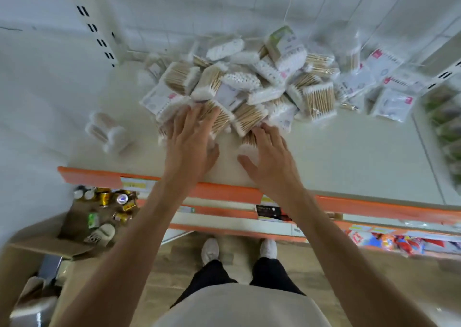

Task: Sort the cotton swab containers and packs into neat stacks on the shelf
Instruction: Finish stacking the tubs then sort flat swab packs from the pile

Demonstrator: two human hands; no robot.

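Observation:
A loose heap of cotton swab packs (249, 84) covers the back and middle of the white shelf (336, 157); most are clear packs of wooden-stick swabs, some are white packs with red labels. My left hand (192, 139) lies flat, fingers straight, on the packs at the heap's front left edge. My right hand (269, 157) reaches the heap's front with spread fingers, its fingertips touching a wooden-stick pack (249, 119). Two round swab containers (107, 132) lie on their sides apart from the heap, at the shelf's left.
The shelf has an orange front edge (224, 192) with price labels. Lower shelves carry other goods at the right. An open cardboard box (99, 217) with small tins and bottles stands on the floor at the left. A slotted upright (92, 24) rises at the back left.

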